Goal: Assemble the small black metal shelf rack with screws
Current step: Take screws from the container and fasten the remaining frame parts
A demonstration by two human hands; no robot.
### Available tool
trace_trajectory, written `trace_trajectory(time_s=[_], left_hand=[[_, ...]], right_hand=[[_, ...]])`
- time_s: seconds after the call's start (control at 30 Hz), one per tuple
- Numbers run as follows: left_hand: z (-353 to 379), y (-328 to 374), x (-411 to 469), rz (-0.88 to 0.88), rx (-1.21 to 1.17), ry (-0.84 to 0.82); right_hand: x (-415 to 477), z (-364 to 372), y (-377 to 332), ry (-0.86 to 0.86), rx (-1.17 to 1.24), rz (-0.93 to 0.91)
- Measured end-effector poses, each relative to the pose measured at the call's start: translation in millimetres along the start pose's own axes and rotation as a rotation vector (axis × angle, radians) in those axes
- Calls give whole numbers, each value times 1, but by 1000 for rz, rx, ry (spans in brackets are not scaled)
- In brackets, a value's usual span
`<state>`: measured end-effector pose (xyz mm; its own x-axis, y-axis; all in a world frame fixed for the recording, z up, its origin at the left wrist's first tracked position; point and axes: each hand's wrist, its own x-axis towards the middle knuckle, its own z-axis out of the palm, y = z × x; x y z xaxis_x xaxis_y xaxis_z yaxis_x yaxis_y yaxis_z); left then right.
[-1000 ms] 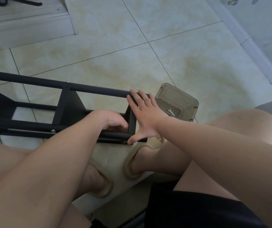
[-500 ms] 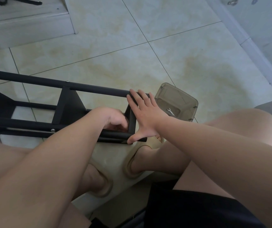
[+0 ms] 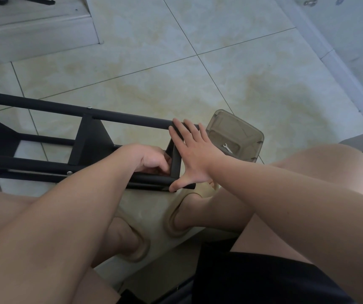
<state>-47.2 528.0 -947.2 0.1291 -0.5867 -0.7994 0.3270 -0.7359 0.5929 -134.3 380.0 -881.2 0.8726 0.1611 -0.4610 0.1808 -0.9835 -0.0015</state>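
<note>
Two hands on rack [image 3: 89,143] lying sideways on floor [image 3: 220,73] | right hand [image 3: 194,154] flat, bracing end tubes [image 3: 145,122] | left hand [image 3: 151,157] curled just inside, grasp hidden | judged stiff, light, slick: hold tubes

Soft, even daylight, rather dim, with a cool bluish cast toward the upper right of the frame. The tiled floor [image 3: 220,62] carries a faint sheen but no hard glare. Shadows under the black rack [image 3: 90,145] are weak and diffuse. Wide-angle distortion bends tile lines near the edges; the bottom looks slightly soft.
</note>
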Motion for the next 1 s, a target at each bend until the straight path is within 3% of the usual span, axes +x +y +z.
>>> trace_trajectory(time_s=[0.13, 0.47, 0.73, 1.0], left_hand=[[-3, -1, -1, -58, -42, -80], [-1, 0, 1, -37, -5, -15], [-1, -4, 2, -12, -55, -71], [-2, -3, -2, -79, -45, -46]], right_hand=[[0, 0, 0, -1, -2, 2], [1, 1, 0, -1, 3, 0], [0, 1, 0, -2, 6, -6], [1, 1, 0, -9, 1, -4]])
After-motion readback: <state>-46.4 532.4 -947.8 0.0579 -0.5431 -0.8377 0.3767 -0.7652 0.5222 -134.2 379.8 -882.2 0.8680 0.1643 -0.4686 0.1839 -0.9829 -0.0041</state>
